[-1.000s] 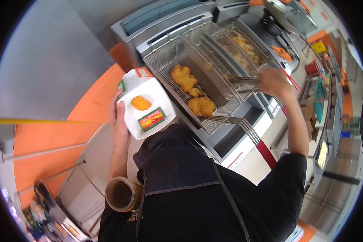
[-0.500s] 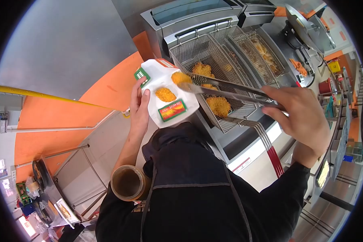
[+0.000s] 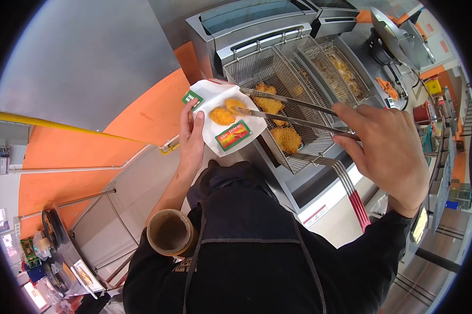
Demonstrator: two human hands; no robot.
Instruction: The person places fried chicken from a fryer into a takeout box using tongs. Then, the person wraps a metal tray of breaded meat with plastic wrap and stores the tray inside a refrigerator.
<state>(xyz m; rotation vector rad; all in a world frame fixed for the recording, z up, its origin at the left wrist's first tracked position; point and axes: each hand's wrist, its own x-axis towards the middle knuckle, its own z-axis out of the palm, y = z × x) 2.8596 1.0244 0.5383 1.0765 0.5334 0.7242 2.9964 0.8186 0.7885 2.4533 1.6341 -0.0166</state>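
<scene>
A white takeaway box (image 3: 215, 137) is held at its left edge by my left hand (image 3: 192, 133). Two golden fried pieces (image 3: 223, 116) lie side by side in it, beside a red and green sauce packet (image 3: 233, 135). My right hand (image 3: 385, 152) grips metal tongs (image 3: 304, 123), whose tips are spread over the box, near the right-hand piece. To the right of the box, a wire fryer basket (image 3: 249, 68) holds several larger fried pieces (image 3: 286, 139).
More wire baskets (image 3: 346, 70) sit farther right in the fryer (image 3: 249, 31). Red-coated basket handles (image 3: 359, 209) stick out toward me. A brown cylindrical container (image 3: 170, 232) is by my left forearm. A wok (image 3: 390, 34) stands at the upper right.
The second fried piece has gone from between the tong tips down into the box beside the first. The tongs have spread wider, and the box has shifted slightly right.
</scene>
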